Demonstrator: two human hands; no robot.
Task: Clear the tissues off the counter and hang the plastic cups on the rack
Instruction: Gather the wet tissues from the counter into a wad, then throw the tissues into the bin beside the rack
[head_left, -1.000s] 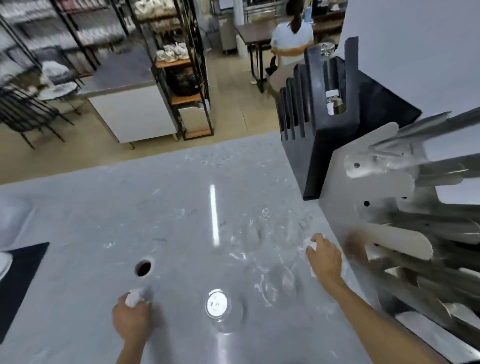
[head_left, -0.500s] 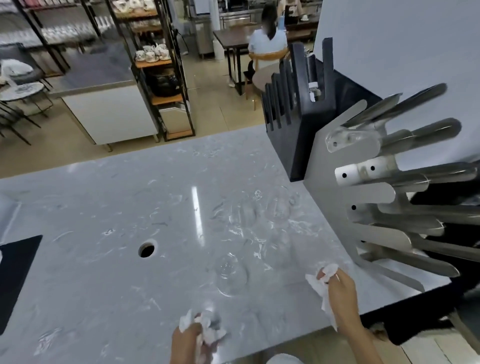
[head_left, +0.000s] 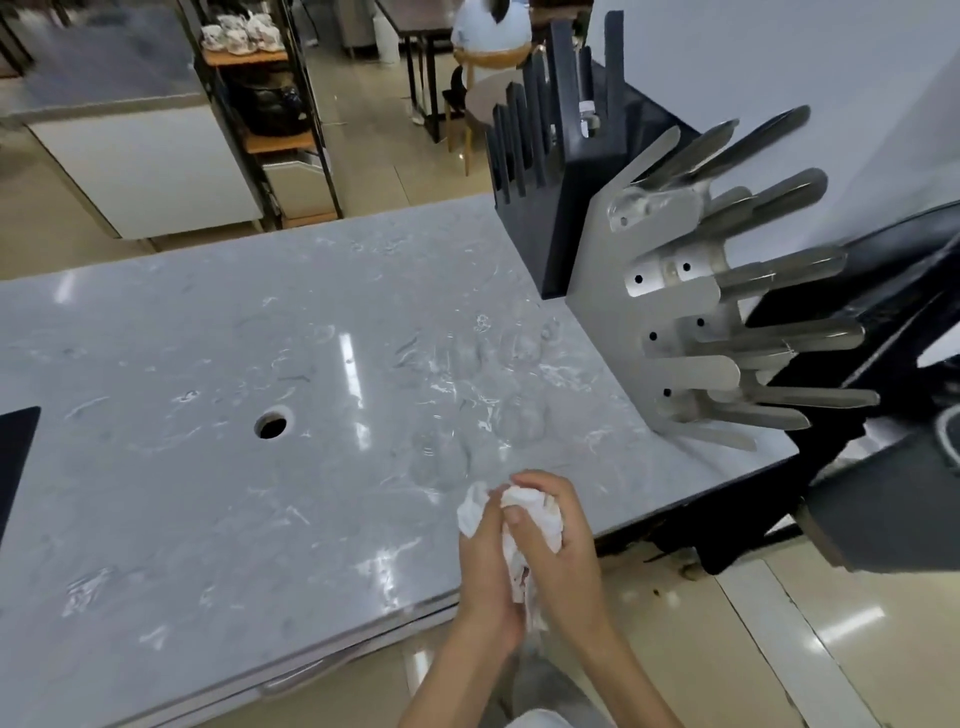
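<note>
My left hand (head_left: 485, 566) and my right hand (head_left: 563, 545) are pressed together over the counter's front edge, both closed around a wad of white tissues (head_left: 519, 519). Several clear plastic cups lie on the grey marble counter (head_left: 182, 493): one (head_left: 439, 457) just beyond my hands, another (head_left: 524, 415) to its right, and fainter ones (head_left: 519, 343) further back. They are hard to make out against the marble. The metal rack (head_left: 670, 291) with long pegs stands at the counter's right end.
A round hole (head_left: 271, 425) is cut in the counter left of centre. A black slotted holder (head_left: 550, 171) stands behind the rack. A dark mat (head_left: 13, 457) lies at the left edge. Beyond are shelves, tables and a seated person (head_left: 491, 31).
My two hands, each holding a tissue apart on the counter, have come together at the front edge and bunched the tissues into one wad. The view has shifted back.
</note>
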